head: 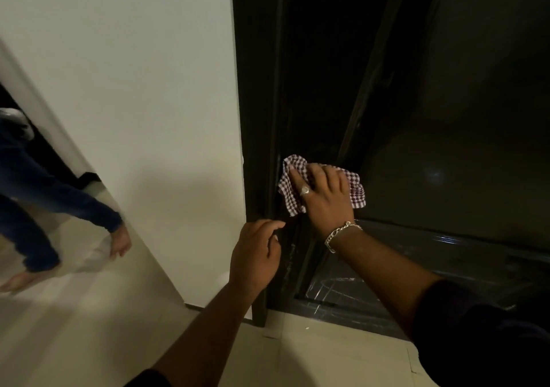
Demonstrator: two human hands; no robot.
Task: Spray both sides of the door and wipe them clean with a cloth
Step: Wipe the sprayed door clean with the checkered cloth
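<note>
— While the right hand [323, 196] presses the checked cloth [321, 185] flat against the dark door [324, 95], what's the left doing?

— Left hand [256, 255] hovers just below and beside it, fingers loosely curled, holding nothing. Fingertips near the door frame [256, 118]; can't tell if they touch. Right-hand fingers spread over the cloth, which bunches out on both sides of the hand. Ring and chain bracelet on that side.

— Where on the door?

— Low down, near the frame-side edge, above the bottom rail.

— Progress?

— Wiping stage on this face, by my reading. No spray bottle in view, so spraying here looks done or paused. Faint streaks on the frame below the cloth suggest that strip is unfinished. The far face isn't visible; can't judge it. I'd call it partway at most.

— Surface, room?

— Door dark and glossy, reflecting a dim light spot. Scuffed dark threshold [351, 303] below. Pale wall [134, 74] left, light floor [89, 327]. Dim lighting. A second person [38, 190] in dark blue, barefoot, stands at the far left.
</note>
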